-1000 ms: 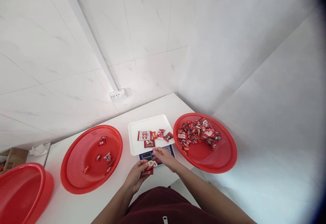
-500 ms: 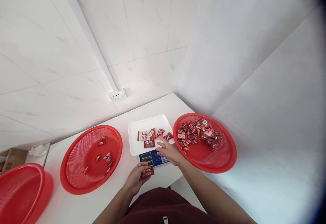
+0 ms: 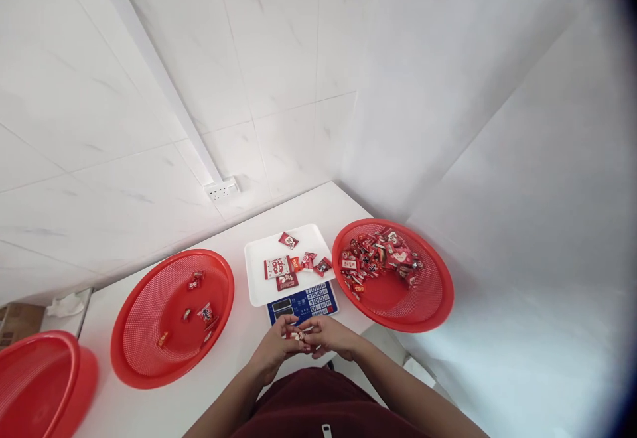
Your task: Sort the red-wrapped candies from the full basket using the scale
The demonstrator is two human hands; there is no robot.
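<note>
- Person in a maroon top (image 3: 298,401) works at a white table (image 3: 338,206), left hand (image 3: 271,352) and right hand (image 3: 332,335) drawn together at the near side of a blue scale (image 3: 301,304).
- Partly closed, the left hand grips red packets (image 3: 298,337) between thumb and fingers; the right hand's curled fingers touch them, though whether it also has a grip is hard to tell from this angle.
- White tray (image 3: 256,252) atop the scale bears six packets: a red one with a pale emblem (image 3: 288,240) lies alone near the back, while a white-and-red packet (image 3: 277,267), a dark red packet (image 3: 287,282) and three smaller packets (image 3: 308,261) lie nearer the keypad.
- Right-hand red basket (image 3: 438,298), just beside the tray, holds a heap of mixed packets (image 3: 381,255).
- Left-hand red basket (image 3: 149,352) contains a few scattered packets (image 3: 206,312).
- Third red basket (image 3: 54,385) stands at far left, partly out of view, near a cardboard box (image 3: 22,322).
</note>
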